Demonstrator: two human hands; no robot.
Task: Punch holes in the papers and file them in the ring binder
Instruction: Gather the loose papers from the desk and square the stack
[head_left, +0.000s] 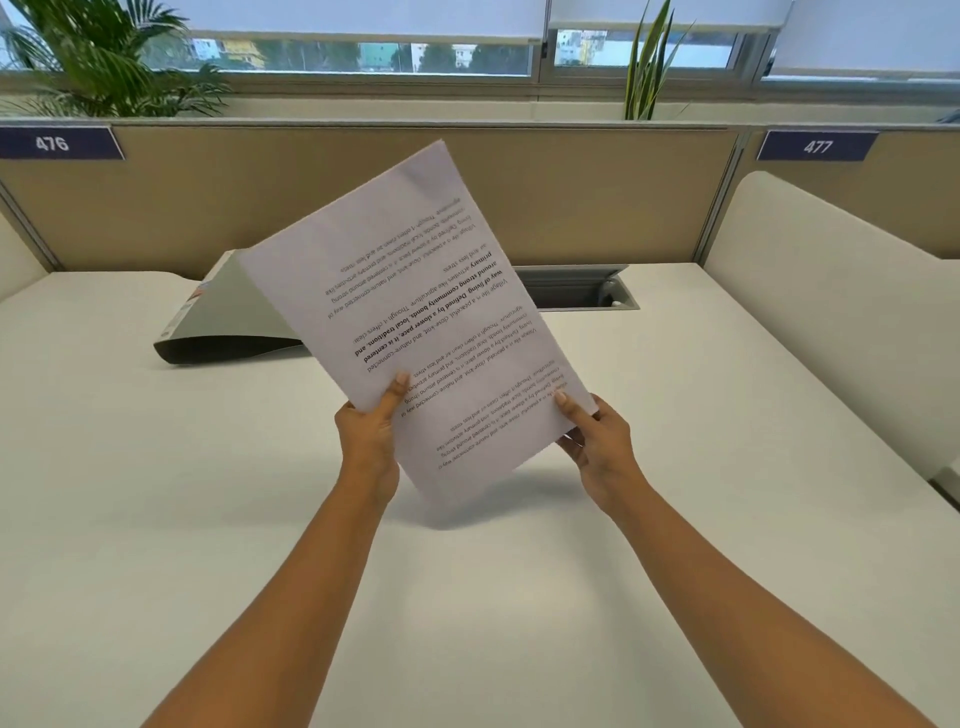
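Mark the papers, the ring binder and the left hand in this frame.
papers (415, 322): head view, middle of the printed top sheet.
ring binder (228, 312): head view, its grey cover.
left hand (371, 431): head view, middle of the hand.

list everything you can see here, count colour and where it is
desk: one, white, fills the foreground
printed papers: one sheaf, sheet count unclear, white with black text, held tilted above the desk
ring binder: one, grey, propped tent-like on the desk, partly behind the papers
cable hatch: one, grey, open, at the desk's back edge
partition: one, tan, behind the desk
number signs: two, dark blue, 476 left, 477 right
plants: two, green, behind the partition
side divider: one, cream, right
left hand: pinches the papers' lower left edge
right hand: pinches their lower right corner
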